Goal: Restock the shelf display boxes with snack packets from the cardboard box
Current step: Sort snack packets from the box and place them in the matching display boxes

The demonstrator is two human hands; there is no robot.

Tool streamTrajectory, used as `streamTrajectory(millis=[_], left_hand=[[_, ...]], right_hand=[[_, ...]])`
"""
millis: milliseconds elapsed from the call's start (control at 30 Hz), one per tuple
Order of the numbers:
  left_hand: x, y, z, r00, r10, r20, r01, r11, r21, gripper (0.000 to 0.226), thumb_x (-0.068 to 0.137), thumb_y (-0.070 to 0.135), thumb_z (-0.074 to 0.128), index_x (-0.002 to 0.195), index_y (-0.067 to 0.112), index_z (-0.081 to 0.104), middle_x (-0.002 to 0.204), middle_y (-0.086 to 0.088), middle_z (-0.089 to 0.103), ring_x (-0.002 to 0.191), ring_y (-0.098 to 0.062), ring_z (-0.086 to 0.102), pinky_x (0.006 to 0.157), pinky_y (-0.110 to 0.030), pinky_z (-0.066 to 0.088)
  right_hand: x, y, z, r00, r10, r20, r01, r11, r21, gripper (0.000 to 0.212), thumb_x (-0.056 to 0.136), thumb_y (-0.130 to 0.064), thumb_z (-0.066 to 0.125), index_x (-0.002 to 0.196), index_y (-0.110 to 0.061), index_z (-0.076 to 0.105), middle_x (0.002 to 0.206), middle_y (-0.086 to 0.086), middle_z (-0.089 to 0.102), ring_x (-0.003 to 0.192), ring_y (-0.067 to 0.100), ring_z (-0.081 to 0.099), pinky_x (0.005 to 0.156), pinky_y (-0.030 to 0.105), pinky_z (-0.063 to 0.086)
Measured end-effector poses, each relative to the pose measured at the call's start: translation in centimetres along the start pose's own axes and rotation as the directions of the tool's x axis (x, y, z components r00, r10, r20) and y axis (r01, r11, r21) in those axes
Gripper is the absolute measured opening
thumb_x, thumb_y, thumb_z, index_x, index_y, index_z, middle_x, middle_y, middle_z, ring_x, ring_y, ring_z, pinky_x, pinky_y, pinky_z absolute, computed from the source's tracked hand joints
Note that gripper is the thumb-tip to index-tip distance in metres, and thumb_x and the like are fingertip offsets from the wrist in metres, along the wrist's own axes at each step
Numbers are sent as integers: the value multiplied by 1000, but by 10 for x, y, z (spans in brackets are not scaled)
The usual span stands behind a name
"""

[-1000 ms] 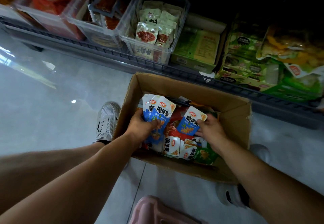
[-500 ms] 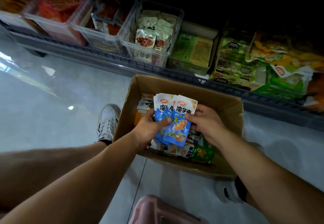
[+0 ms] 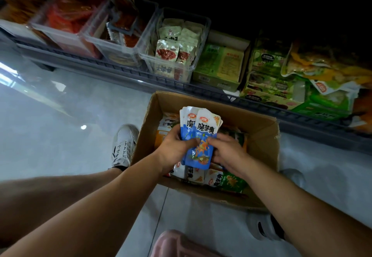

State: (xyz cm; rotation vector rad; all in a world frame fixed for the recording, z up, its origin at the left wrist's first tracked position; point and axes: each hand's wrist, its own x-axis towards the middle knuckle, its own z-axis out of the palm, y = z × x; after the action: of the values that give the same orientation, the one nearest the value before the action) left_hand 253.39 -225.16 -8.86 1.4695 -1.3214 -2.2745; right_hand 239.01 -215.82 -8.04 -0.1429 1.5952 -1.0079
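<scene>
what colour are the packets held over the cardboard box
Blue with white tops, the packets gripped by the left hand and right hand; the head view shows it.

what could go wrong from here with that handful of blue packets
1. The blue packets are fanned out, held only at their lower half by the left hand and right hand; one may slip back into the cardboard box.
2. No shelf bin in view shows matching blue packets; the nearest clear bin holds white ones, so they might get misplaced.
</scene>
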Motion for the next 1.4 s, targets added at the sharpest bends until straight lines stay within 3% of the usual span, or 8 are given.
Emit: streamTrajectory(millis=[233, 333, 467, 667, 800, 1000, 1167, 1400], left_hand=[[-27, 56, 33, 994, 75, 84, -75, 997, 1, 47, 97, -2, 62, 138, 15, 49, 127, -13, 71, 114, -33, 70, 103, -56, 53], [-52, 93, 54, 981, 160, 107, -164, 986, 23, 45, 100, -4, 55, 140, 14, 47, 126, -15, 70, 115, -34, 69, 103, -56, 53], [-89, 139, 75, 954, 261, 148, -265, 964, 8, 36, 103, -3, 50, 131, 19, 51, 108, -5, 78, 93, -21, 77, 69, -36, 64], [-143, 192, 110, 875, 450, 179, -465, 884, 51, 41, 104, 6, 53, 136, 29, 42, 124, -3, 71, 109, -28, 73, 90, -60, 59], [-171, 233, 145, 786, 579, 217, -614, 774, 155, 38, 106, 6, 49, 135, 24, 34, 121, -5, 65, 99, -17, 73, 83, -41, 64], [-182, 309, 203, 622, 742, 250, -765, 508, 395, 46, 81, 46, 59, 125, 52, 46, 136, -1, 53, 127, -21, 55, 108, -49, 49], [-168, 372, 255, 524, 804, 280, -777, 317, 544, 61, 77, 57, 56, 134, 34, 50, 127, -5, 54, 126, -30, 52, 106, -53, 48], [-150, 419, 302, 508, 799, 322, -762, 243, 600, 48, 96, 30, 61, 142, 23, 48, 135, -11, 61, 124, -32, 59, 103, -52, 52]], right_hand=[[-43, -66, -23, 973, -183, 141, 226, 880, -418, 31, 100, -13, 58, 130, -22, 53, 123, -3, 68, 112, 16, 66, 99, 41, 54], [-72, -97, -33, 952, -284, 117, 306, 851, -427, 31, 98, -14, 62, 128, -20, 56, 116, 0, 73, 105, 17, 71, 93, 48, 57], [-118, -136, -44, 882, -455, 122, 444, 716, -539, 28, 94, -36, 64, 121, -38, 58, 114, -15, 72, 105, 4, 68, 93, 41, 57], [-184, -175, -55, 750, -652, 109, 636, 665, -392, 22, 103, -10, 52, 119, -24, 56, 83, -17, 74, 65, -6, 66, 60, 16, 53], [-216, -206, -72, 628, -777, 39, 717, 559, -417, 24, 104, -16, 50, 120, -33, 56, 90, -15, 74, 64, 4, 67, 67, 31, 58], [-250, -270, -121, 417, -906, -73, 737, 384, -556, 4, 102, -24, 54, 104, -28, 54, 86, -2, 72, 72, 10, 70, 68, 40, 60], [-262, -323, -166, 260, -955, -140, 715, 288, -636, 16, 102, -25, 55, 115, -33, 51, 91, -10, 72, 77, 2, 70, 67, 32, 59], [-246, -369, -212, 169, -972, -162, 619, 233, -750, 24, 102, -26, 55, 125, -22, 51, 103, -4, 69, 89, 12, 68, 65, 21, 50]])
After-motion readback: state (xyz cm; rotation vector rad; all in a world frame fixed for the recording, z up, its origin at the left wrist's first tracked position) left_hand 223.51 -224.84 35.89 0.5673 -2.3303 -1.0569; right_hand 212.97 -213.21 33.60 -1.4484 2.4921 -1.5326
